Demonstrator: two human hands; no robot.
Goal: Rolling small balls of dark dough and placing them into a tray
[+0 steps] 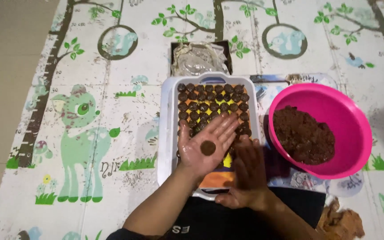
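Note:
My left hand [203, 144] is held palm up over the white tray [166, 133], fingers spread, with a small round brown dough ball [208, 148] resting in the palm. My right hand [247, 173] hovers just to its right, palm turned down and blurred, over the tray's near edge. Several rows of dark brown balls [212, 100] fill the far part of the tray on an orange liner. A pink bowl [334, 95] to the right holds a mass of brown dough [303, 135].
Everything sits on a play mat [90, 133] printed with a green deer and trees. A dark tray with crumpled clear plastic [199, 58] lies beyond the white tray. A brown crumpled lump [341, 222] is at the bottom right.

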